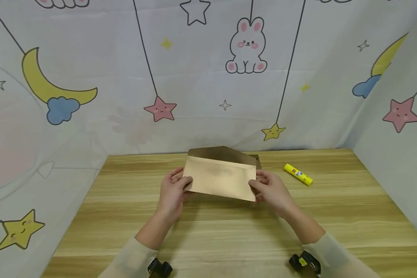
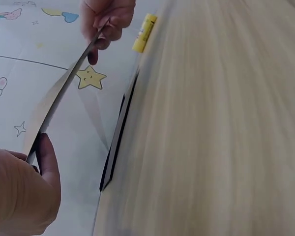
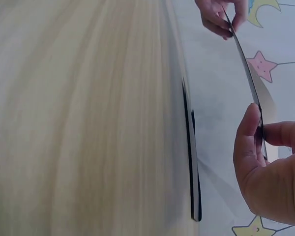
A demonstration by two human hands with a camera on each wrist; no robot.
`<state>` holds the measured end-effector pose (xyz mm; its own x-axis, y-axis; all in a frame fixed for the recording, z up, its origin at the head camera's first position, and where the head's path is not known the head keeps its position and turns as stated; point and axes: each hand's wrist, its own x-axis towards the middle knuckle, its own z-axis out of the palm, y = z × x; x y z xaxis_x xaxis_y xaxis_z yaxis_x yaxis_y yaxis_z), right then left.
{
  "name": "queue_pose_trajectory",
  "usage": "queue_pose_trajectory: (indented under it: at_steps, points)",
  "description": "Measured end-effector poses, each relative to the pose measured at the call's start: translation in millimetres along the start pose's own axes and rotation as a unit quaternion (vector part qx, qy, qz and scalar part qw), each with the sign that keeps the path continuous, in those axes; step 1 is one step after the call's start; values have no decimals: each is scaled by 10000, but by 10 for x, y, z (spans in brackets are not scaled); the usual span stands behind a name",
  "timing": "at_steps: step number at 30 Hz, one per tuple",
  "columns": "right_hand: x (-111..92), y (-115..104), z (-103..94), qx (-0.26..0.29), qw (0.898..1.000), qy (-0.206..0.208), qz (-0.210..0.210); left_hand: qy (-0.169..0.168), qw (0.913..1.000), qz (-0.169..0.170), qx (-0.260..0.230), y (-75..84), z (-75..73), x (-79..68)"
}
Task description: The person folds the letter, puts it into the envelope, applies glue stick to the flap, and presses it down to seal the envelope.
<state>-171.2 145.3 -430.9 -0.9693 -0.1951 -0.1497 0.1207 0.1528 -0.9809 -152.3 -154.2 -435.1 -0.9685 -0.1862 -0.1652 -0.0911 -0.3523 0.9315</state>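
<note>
A tan paper envelope [image 1: 220, 177] is held up above the table, its pointed flap [image 1: 222, 154] standing open along the top edge. My left hand [image 1: 172, 193] pinches its left end, thumb on the front face and fingers behind. At the other end my right hand [image 1: 272, 191] pinches it the same way. From the left wrist view the envelope [image 2: 61, 93] appears nearly edge-on between both hands. The right wrist view also catches the envelope's edge [image 3: 248, 71], gripped by thumb and fingers of the right hand [image 3: 275, 169].
A yellow glue stick [image 1: 298, 174] lies on the wooden table [image 1: 226, 239], right of the envelope. Flat, dark-edged items [image 2: 119, 137] lie at the table's back edge, mostly hidden behind the envelope in the head view. A patterned white cloth [image 1: 208, 85] hangs behind.
</note>
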Motion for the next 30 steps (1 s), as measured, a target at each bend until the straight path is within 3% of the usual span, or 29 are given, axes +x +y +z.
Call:
queue_pose_trajectory:
  at_steps: [5,11,15,23,26,30]
  points:
    - [-26,19,-89,-379,9993,-12,-48,0,9921,113,1253,-18,-97,8]
    - [-53,55,-181,-1235,9922,17,-153,-266,9634,521,2615,-35,-189,-15]
    - [-65,72,-207,-1672,9858,5,-115,-507,9426,590,3246,-34,-218,-34]
    - [-78,124,-218,-2253,9743,-28,68,-996,9111,273,3990,-10,-202,-73]
    - [-73,145,-231,-2390,9709,-97,129,-1141,8940,302,4323,-11,-200,-70]
    - [-69,156,-241,-2653,9638,-204,185,-1235,8596,502,4934,-13,-204,-55]
